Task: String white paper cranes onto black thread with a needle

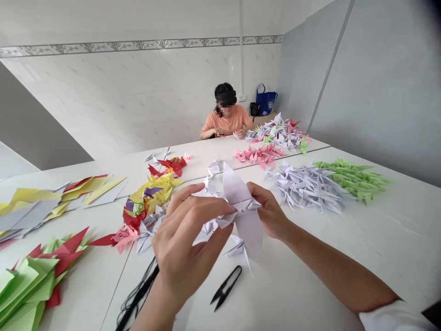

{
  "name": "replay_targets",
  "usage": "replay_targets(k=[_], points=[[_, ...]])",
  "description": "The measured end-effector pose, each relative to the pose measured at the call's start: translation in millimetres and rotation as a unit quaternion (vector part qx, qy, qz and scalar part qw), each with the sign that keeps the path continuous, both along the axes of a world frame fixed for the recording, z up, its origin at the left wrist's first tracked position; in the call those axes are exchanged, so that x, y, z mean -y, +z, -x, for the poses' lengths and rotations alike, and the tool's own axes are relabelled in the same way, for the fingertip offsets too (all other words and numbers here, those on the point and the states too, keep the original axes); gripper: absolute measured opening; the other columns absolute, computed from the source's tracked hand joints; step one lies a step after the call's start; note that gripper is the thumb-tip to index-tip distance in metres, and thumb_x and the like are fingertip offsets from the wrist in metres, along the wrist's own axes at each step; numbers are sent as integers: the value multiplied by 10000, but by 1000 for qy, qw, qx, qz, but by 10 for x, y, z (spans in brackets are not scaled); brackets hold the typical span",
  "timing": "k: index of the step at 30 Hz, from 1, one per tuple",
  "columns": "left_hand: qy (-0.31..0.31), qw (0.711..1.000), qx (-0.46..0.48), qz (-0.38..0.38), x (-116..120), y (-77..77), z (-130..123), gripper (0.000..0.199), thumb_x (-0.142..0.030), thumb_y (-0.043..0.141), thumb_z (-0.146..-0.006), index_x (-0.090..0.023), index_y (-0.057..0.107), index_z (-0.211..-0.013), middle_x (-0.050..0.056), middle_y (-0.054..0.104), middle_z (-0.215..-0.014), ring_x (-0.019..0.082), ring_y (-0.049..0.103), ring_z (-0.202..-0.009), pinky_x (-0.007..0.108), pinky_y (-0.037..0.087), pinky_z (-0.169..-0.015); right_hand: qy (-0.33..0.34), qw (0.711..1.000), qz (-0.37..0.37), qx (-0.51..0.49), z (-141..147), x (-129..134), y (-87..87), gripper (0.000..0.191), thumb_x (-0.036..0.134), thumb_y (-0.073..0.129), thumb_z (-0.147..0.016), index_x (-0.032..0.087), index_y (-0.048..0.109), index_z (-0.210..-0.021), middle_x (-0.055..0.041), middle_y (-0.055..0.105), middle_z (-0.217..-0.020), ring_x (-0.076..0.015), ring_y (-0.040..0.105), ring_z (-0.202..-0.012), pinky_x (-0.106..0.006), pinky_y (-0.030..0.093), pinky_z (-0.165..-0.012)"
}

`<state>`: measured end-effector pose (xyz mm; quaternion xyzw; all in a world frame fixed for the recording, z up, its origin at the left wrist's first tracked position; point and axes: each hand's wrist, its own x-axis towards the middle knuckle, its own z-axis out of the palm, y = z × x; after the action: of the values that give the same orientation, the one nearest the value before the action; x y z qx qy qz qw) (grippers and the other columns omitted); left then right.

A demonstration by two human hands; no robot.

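Between my two hands a white origami crane is held up over the table, its wings spread up and down. My left hand pinches its left part between thumb and index finger. On the other side my right hand grips its right end, the fingers partly hidden behind the paper. Just below lies another white paper crane, close to black thread snips on the tabletop. More white cranes show behind my left hand.
Piles of white and green cranes lie to the right, pink cranes farther back. Yellow cranes and green folded papers are leftward. Black cord lies by my left wrist. A person sits across the table.
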<state>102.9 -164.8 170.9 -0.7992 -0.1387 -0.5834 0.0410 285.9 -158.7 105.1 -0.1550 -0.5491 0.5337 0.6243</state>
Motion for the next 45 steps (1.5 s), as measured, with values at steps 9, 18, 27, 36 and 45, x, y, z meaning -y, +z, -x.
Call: replay_targets(k=[9, 18, 27, 36, 45], points=[[56, 997, -24, 37, -43, 7, 18, 248, -2, 690, -825, -204, 624, -953, -61, 687, -814, 114, 683, -880, 311, 541, -1033, -13, 997, 58, 42, -6, -83, -94, 262, 453, 737, -909, 212, 635, -892, 14, 507, -755, -115, 407, -663, -238, 339, -607], [59, 996, -48, 42, -89, 3, 35, 250, -3, 687, -840, -210, 650, -974, -61, 713, -864, 102, 636, -826, 338, 512, -1058, -10, 995, 89, 47, -8, -137, -152, 284, 439, 794, -852, 202, 638, -859, 2, 551, -782, -113, 453, -672, -240, 385, -629], [40, 987, -69, 136, -169, 26, 57, 204, -28, 619, -884, -223, 666, -923, -23, 703, -895, 149, 648, -936, 308, 505, -871, -26, 996, 63, 58, 32, -119, -112, 332, 448, 846, -775, 201, 737, -969, -22, 643, -823, -141, 555, -729, -256, 462, -644], [-39, 977, -64, 201, -203, 54, 86, 249, 2, 596, -860, -221, 679, -933, -7, 708, -906, 149, 657, -923, 288, 510, -841, -70, 993, -5, 92, 23, -58, -85, 201, 368, 832, -811, 209, 742, -895, -4, 609, -740, -151, 557, -702, -269, 460, -639], [-25, 975, -70, 211, -179, 60, 91, 154, -63, 627, -894, -209, 668, -920, -14, 686, -873, 131, 642, -881, 264, 491, -803, -45, 994, 28, 95, -9, -89, -144, 240, 396, 802, -843, 200, 664, -850, 9, 555, -733, -107, 438, -612, -227, 331, -516]])
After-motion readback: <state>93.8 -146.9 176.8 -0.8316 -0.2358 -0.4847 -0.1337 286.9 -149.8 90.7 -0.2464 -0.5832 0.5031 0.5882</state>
